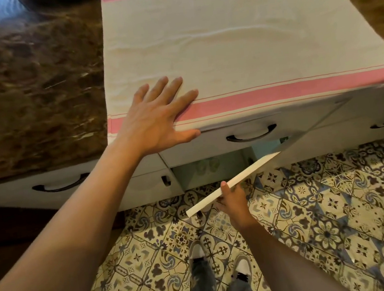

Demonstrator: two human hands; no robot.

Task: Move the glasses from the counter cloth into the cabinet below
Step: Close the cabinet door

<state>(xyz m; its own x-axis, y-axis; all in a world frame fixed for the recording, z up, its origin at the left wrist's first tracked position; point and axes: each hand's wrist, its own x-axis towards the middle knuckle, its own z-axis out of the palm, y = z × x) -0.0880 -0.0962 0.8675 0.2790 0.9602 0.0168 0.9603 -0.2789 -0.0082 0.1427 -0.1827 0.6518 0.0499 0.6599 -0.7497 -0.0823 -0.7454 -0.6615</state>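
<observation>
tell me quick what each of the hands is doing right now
Left hand: open, fingers spread flat on the cloth at the counter edge.
Right hand: gripping the top edge of the open cabinet door.

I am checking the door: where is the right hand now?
In the head view, the right hand is low at centre, gripping the edge of the open cabinet door, above the tiled floor.

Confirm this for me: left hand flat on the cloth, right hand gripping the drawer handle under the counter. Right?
Not quite. The left hand does lie flat on the cloth, but the right hand grips the edge of the open cabinet door, not the drawer handle, which nothing touches. The head view shows it.
</observation>
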